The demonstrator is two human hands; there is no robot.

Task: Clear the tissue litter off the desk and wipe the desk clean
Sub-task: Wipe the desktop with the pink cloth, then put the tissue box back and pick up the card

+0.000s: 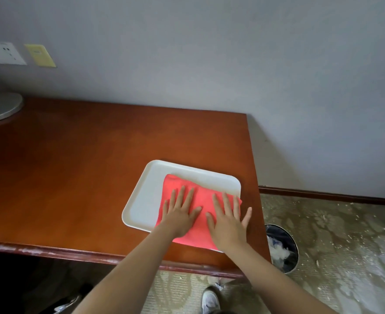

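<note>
Both hands, left (179,215) and right (228,220), fingers spread wide, pressing flat on pink cloth (200,196) atop white tray (141,200), surface (73,177) beneath.

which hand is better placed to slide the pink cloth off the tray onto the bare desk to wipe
Left, probably. The left hand lies flat on the pink cloth nearer the bare desk; the right hand sits by the desk's right edge.

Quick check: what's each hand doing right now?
Left hand: open, fingers flat, pressing the folded pink cloth on the white rectangular tray.
Right hand: open, flat on the same cloth.
</note>
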